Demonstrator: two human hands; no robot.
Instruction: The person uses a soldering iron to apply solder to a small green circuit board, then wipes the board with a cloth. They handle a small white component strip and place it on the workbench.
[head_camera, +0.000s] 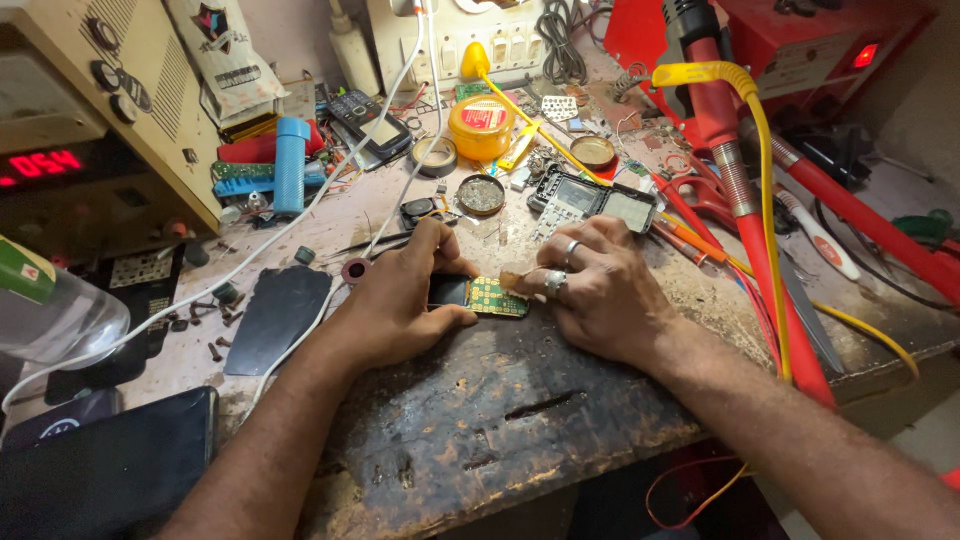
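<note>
We look down on a worn, scorched workbench (500, 420) crowded with repair gear. At far left stands a cream-coloured metal box (110, 110) with round knobs and a glowing red digit display; a white packet (225, 50) with a dark emblem leans behind it. At upper right sits a red machine (800, 50) with a small red lit switch, and from it red and yellow cables (760, 200) run down the right side of the bench. A dark flat device (110, 470) lies at bottom left, with a clear plastic bottle (50, 310) above it. Near the middle back, a yellow round tin (482, 125) with a red label stands closed; beside it a small open tin (482, 195) holds dark, gritty contents, and another shallow round lid or tin (594, 152) lies to the right, contents unclear. A blue cylinder (290, 165) stands upright left of these, near a dark keypad phone (368, 125). An opened phone shell (590, 200) lies just behind our hands. At the centre of the bench is a small circuit board (490, 297), green with gold keypad contacts and a dark screen section at its left end; its long axis runs left to right, tilting slightly downward to the right. Our left hand (400, 300) pinches the board's left end between thumb and fingers, holding it down on the bench. Our right hand (600, 290), wearing two silver rings, is closed narrowly around a thin tool (520, 272) whose tip touches the board's right end.
</note>
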